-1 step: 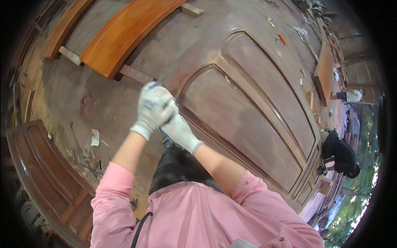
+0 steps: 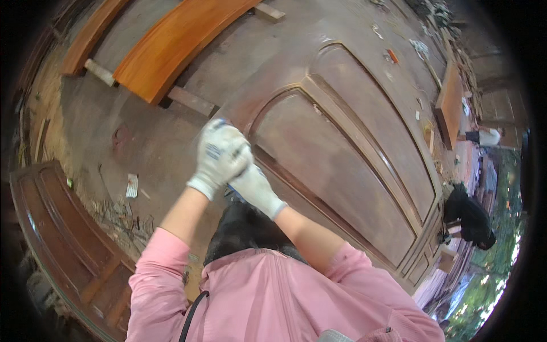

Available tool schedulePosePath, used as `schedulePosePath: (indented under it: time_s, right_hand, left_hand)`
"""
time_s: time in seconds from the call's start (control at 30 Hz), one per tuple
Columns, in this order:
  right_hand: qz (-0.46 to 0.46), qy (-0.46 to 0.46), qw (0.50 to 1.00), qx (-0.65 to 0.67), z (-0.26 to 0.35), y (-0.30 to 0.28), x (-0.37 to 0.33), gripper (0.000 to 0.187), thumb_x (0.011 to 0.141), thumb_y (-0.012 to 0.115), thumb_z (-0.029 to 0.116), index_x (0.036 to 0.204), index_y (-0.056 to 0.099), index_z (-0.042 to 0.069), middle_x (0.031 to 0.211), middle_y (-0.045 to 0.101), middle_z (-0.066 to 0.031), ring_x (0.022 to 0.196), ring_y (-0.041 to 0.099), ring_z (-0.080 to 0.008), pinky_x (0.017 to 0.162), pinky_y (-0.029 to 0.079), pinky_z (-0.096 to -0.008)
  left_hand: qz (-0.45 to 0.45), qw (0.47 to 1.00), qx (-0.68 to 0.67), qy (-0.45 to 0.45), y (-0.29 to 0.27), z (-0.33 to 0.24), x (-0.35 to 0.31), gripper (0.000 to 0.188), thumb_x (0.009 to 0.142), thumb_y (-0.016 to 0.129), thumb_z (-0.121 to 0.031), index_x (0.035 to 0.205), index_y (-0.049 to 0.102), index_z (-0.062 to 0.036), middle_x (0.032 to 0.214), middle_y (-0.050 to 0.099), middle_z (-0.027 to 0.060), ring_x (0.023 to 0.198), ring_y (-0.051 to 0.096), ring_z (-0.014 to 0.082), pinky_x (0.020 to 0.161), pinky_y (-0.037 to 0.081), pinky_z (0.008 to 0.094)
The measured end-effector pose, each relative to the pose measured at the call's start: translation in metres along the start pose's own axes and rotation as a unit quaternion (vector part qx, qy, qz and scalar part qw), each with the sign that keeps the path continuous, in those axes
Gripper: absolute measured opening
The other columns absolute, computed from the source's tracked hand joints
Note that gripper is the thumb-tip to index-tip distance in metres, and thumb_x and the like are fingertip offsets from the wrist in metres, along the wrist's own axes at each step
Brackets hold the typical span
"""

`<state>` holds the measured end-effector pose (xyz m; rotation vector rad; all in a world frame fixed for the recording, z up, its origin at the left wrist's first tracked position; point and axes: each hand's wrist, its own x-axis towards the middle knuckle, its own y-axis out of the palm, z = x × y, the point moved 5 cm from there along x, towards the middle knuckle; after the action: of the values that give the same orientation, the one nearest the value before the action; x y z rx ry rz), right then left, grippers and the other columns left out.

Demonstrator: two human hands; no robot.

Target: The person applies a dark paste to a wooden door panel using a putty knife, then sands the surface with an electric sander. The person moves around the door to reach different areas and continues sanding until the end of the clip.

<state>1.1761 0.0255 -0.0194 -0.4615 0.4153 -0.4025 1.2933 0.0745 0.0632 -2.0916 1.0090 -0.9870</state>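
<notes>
Both my hands wear white work gloves with blue trim and are closed together, one against the other. My left hand [image 2: 221,157] lies over the fingers of my right hand [image 2: 256,191]. Whatever is inside their grip, if anything, is hidden. They are beside the near left edge of a large brown wooden door [image 2: 327,171] with long curved raised panels and moulding. From this angle I cannot tell whether they touch the door. Its surface has a dull, patchy, dusty look.
Glossy orange-brown boards [image 2: 171,57] rest on wooden battens [image 2: 191,101] at the upper left. A dark panelled door [image 2: 62,222] is at the lower left, near scattered wood scraps [image 2: 122,219]. A person in black [image 2: 470,216] bends at the right; another person [image 2: 487,137] is farther off.
My clasped hands have moved slightly right and down, toward me. The whole view has shifted a little; the grip looks the same.
</notes>
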Motion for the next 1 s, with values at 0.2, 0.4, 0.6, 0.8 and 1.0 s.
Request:
schedulePosePath:
  time_s: [0.2, 0.4, 0.6, 0.8, 1.0]
  right_hand:
    - [0.060, -0.129, 0.931, -0.335, -0.038, 0.006, -0.061, 0.063, 0.096, 0.072, 0.039, 0.143, 0.049, 0.004, 0.116, 0.072, -0.0306, 0.109, 0.070, -0.0479, 0.088, 0.056, -0.0562]
    - [-0.010, -0.050, 0.998, -0.035, 0.012, 0.008, 0.049, 0.058, 0.094, 0.073, 0.034, 0.140, 0.053, 0.004, 0.118, 0.071, -0.0296, 0.111, 0.067, -0.0489, 0.090, 0.055, -0.0551]
    - [-0.098, 0.023, 0.995, -0.015, 0.077, -0.003, 0.157, 0.045, 0.087, 0.073, 0.018, 0.127, 0.064, -0.002, 0.093, 0.076, -0.0225, 0.090, 0.075, -0.0385, 0.079, 0.058, -0.0488]
    - [-0.125, -0.031, 0.992, -0.004, 0.013, 0.039, 0.043, 0.050, 0.094, 0.072, 0.027, 0.135, 0.057, 0.002, 0.117, 0.073, -0.0260, 0.112, 0.070, -0.0454, 0.089, 0.058, -0.0510]
    - [-0.128, 0.109, 0.982, -0.083, 0.007, 0.056, -0.034, 0.057, 0.091, 0.078, 0.027, 0.137, 0.054, 0.003, 0.121, 0.072, -0.0247, 0.115, 0.070, -0.0439, 0.090, 0.058, -0.0500]
  left_hand:
    - [0.005, 0.999, -0.038, 0.014, 0.023, -0.041, -0.030, 0.015, 0.083, 0.070, -0.028, 0.085, 0.075, -0.0140, 0.093, 0.075, 0.0065, 0.100, 0.071, 0.0265, 0.113, 0.043, 0.0502]
    - [-0.006, 1.000, -0.013, 0.018, -0.013, 0.042, 0.030, 0.016, 0.084, 0.069, -0.028, 0.081, 0.075, -0.0131, 0.092, 0.075, 0.0081, 0.097, 0.071, 0.0283, 0.114, 0.043, 0.0502]
    - [-0.005, 0.998, -0.006, 0.055, -0.024, 0.133, 0.116, 0.022, 0.087, 0.067, -0.031, 0.084, 0.076, -0.0111, 0.093, 0.075, 0.0096, 0.099, 0.071, 0.0294, 0.117, 0.042, 0.0491]
    - [0.121, 0.984, -0.072, 0.109, -0.006, 0.066, 0.041, 0.025, 0.082, 0.072, -0.038, 0.089, 0.076, -0.0146, 0.102, 0.075, 0.0108, 0.103, 0.070, 0.0317, 0.115, 0.043, 0.0558]
    - [0.099, 0.964, -0.179, 0.169, -0.003, 0.034, 0.018, 0.016, 0.073, 0.076, -0.028, 0.085, 0.073, -0.0172, 0.090, 0.072, 0.0025, 0.100, 0.072, 0.0250, 0.109, 0.049, 0.0496]
